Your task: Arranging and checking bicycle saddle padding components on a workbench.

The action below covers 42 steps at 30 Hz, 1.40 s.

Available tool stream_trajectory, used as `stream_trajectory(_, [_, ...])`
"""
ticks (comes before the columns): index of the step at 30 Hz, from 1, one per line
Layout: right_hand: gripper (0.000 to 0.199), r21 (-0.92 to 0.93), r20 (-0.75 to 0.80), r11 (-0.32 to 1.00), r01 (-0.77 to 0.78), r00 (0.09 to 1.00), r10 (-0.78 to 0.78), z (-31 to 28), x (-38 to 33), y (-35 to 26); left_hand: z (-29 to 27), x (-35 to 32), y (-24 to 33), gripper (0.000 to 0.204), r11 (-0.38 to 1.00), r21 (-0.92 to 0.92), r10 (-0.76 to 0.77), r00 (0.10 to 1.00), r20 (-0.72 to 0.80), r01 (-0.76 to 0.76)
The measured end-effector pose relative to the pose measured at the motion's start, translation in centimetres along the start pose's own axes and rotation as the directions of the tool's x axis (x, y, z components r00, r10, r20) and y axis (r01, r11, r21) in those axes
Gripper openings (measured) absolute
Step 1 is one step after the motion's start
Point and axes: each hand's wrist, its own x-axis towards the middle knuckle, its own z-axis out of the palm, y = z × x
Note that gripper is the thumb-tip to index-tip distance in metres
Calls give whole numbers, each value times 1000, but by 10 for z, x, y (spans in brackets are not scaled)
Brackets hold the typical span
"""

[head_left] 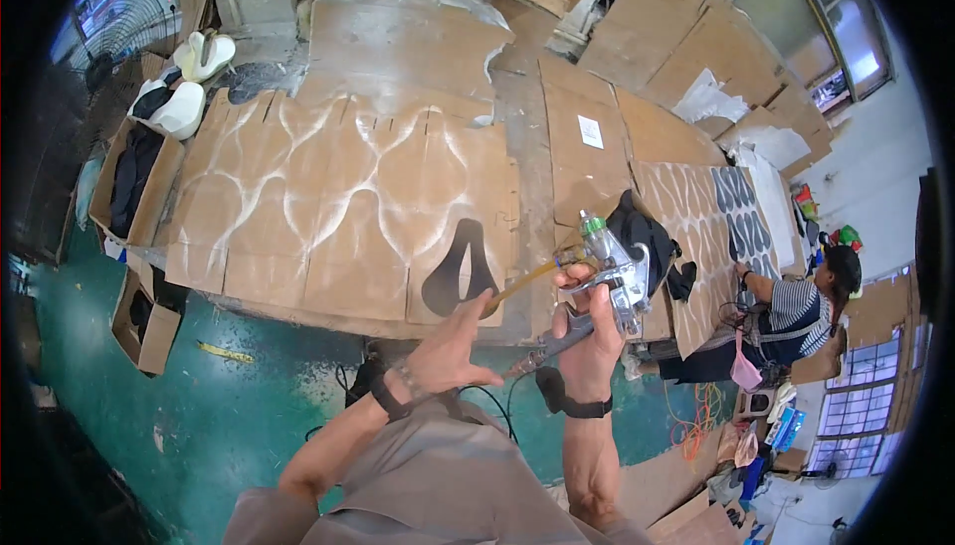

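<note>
Cardboard [343,222] bears a dark cutout [445,288] above green floor [244,411].

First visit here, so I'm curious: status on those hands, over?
Right hand gripping spray gun. Left hand open, thumb apart. Dark cutout flat on cardboard. Amber tube angling toward left hand.

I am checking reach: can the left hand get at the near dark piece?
Probably yes: the left hand is open at the edge of the dark piece, with nothing visible between.
</note>
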Motion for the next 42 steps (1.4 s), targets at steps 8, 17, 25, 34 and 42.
stream_trajectory(8, [36,168,1,985,22,1000,-22,-3,11,-7,3,-37,-21,132,998,62,-28,999,-34,31])
stream_trajectory(17, [34,-227,7,961,158,987,-161,-16,1,-99,17,-83,-161,64,874,275,-457,871,182,401])
stream_trajectory(25, [28,-629,94,775,60,996,0,-78,-111,49,28,-215,-188,62,772,133,-592,779,-207,621])
stream_trajectory(34, [53,-732,142,639,234,971,-193,-13,-169,28,4,-210,-95,46,827,-61,-557,800,-224,559])
stream_trajectory(42, [49,-749,18,641,167,973,-232,54,-203,31,-75,-150,-112,44,928,240,-256,956,-142,284])
